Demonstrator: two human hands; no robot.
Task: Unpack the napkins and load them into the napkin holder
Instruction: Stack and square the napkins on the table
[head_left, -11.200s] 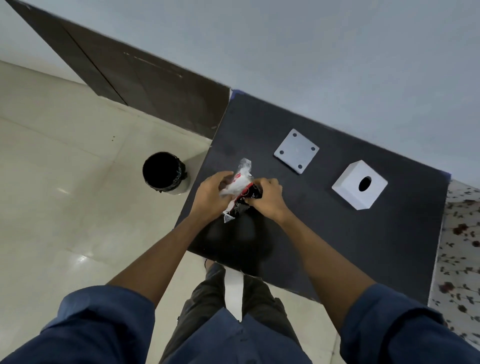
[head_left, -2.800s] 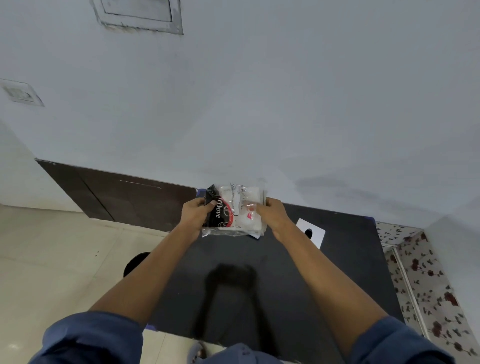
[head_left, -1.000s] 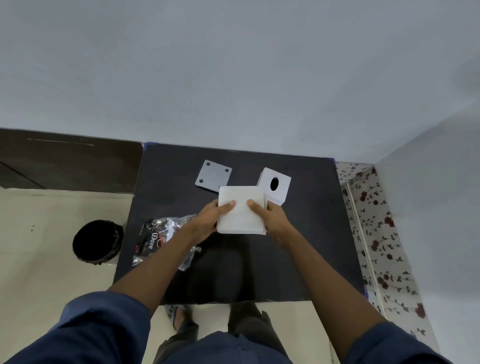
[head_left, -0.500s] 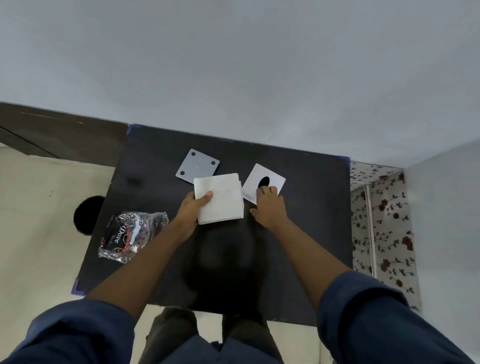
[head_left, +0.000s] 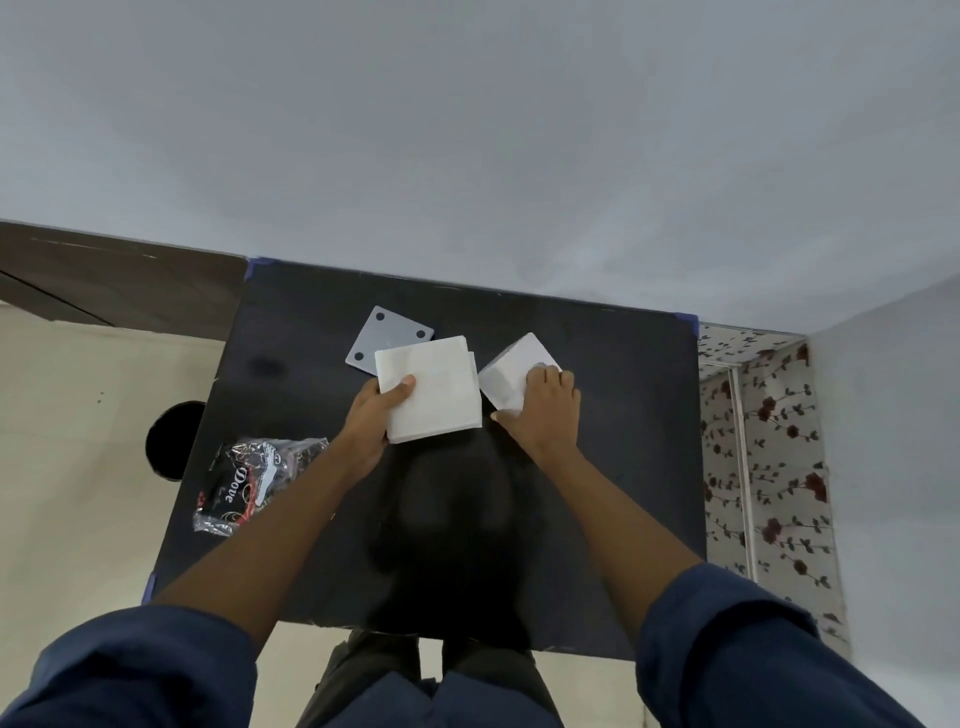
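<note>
Napkins, a white square paper stack (head_left: 434, 392), sit pinched in the left hand (head_left: 370, 422) grip near the black worktop (head_left: 613, 467) far edge; right hand (head_left: 545, 410) grip clasps the white cube-shaped holder (head_left: 506, 371) beside it.

The person wears a dark navy blue top with long sleeves (head_left: 727, 649), both pushed up so that the forearms are bare from a little below the elbow. The cloth looks plain and matte, creased where it bunches at the cuffs. Below the hem of the top show dark grey-green trousers (head_left: 415, 660). The left hand (head_left: 374, 415) and the right hand (head_left: 545, 405) are bare.
</note>
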